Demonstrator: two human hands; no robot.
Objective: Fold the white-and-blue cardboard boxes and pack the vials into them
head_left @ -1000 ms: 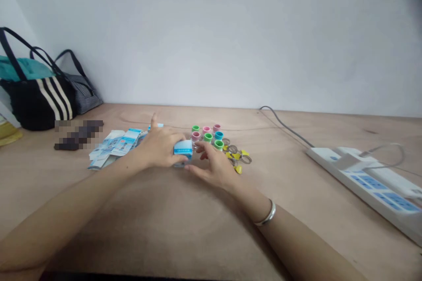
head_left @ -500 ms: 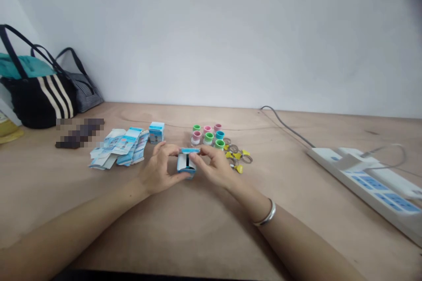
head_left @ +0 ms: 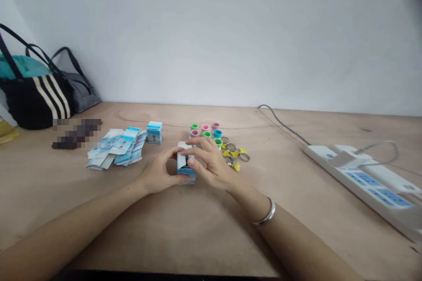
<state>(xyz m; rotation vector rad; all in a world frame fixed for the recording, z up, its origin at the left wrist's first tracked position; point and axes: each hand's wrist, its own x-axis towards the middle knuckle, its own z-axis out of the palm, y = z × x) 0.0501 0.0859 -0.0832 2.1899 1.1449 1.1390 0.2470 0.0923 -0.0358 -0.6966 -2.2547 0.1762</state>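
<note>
Grasping one small blue-and-white cardboard box, open-topped with something dark inside, in the left hand near the middle of the brown wooden table. Bending the right hand over its opening, too occluded to confirm a pinch. Also showing one closed matching box and seven small coloured-rimmed round cups: three green, three pink, one blue.

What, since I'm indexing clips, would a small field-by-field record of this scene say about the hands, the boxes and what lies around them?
left-hand grip: around the left side of the open box
right-hand grip: over that box's top; contact unclear
open box: blue and white; contents mostly hidden
closed box: upright, beyond the left-hand grip
flattened cartons: overlapping pile, left of the closed box
containers: cluster; green, pink and blue rims
metal rings: yellow-tabbed, beside the containers
power strip: far right
surface: brown tabletop
</note>
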